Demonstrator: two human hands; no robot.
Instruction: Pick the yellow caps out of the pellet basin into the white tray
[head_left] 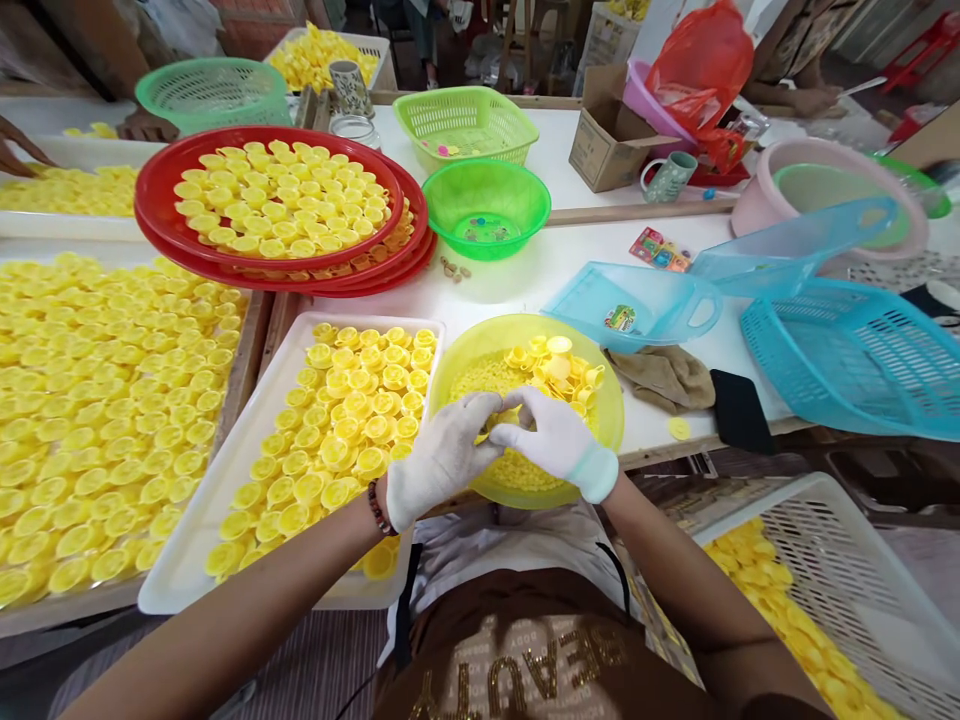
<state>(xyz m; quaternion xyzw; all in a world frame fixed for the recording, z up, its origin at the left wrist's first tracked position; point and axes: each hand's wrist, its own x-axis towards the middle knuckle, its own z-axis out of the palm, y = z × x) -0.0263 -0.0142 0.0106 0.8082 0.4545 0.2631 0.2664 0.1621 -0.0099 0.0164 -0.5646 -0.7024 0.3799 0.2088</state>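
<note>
My left hand (450,450), in a white glove, and my right hand (551,435), also gloved, meet over a yellow basin (615,400). Fingers and thumbs of both are bent into a pinch, their tips close together. Yellow shows in the gap between them, but what they hold is too small to make out. Small yellow beads (480,378) fill much of the basin, and a heap of yellow plastic cups (559,365) lies on them at the far side. Left of the basin, a white tray (277,345) carries rows of round yellow pieces (352,400).
Red trays (154,215) of yellow pieces are stacked at the back left. A green bowl (487,180), blue scoops (637,290), a blue basket (847,350), a brown cloth (664,378) and a black phone-like slab (739,410) stand around. Another person's hand (22,145) is far left.
</note>
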